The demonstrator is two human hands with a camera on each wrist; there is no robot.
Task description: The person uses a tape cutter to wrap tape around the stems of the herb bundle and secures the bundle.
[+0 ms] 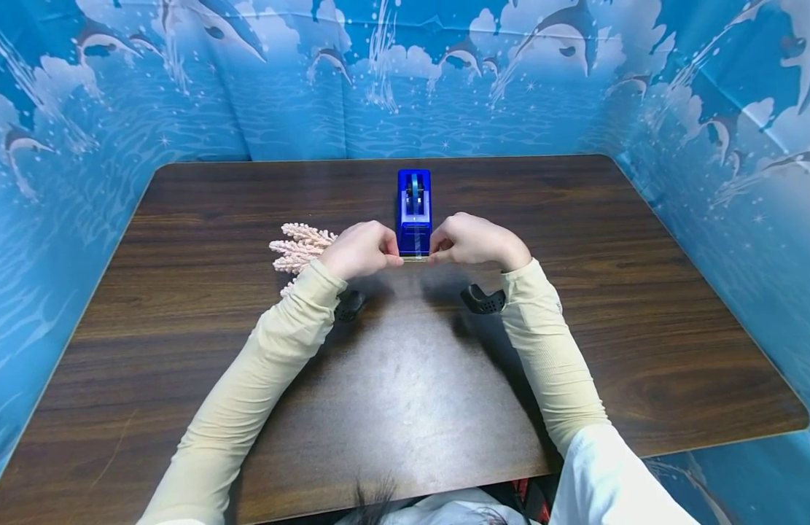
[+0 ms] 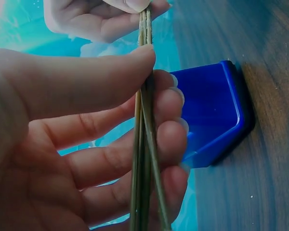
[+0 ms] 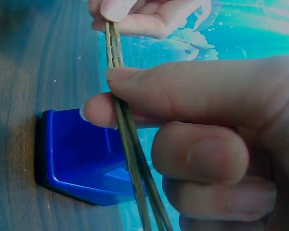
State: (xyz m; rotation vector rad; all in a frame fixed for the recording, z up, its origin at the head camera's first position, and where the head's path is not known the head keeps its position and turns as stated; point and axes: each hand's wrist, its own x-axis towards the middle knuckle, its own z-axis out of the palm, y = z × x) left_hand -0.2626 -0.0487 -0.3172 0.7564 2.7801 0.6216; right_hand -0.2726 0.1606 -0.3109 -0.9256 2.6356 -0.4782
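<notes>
My left hand pinches a bundle of thin brownish-green stems between thumb and fingers. The same stems are pinched farther right by my right hand, leaving a short bare stretch between the hands. Pale pink flower sprays stick out to the left, beyond the left hand and partly hidden by it. Right behind the stems stands a blue tape dispenser, with a clear strip of tape visible at its front. In the right wrist view the stems spread slightly below the thumb.
The dark wood-grain table carries all this. A blue dolphin-print curtain hangs along its back and sides. Black wrist devices sit under the cuffs of both sleeves, close above the tabletop.
</notes>
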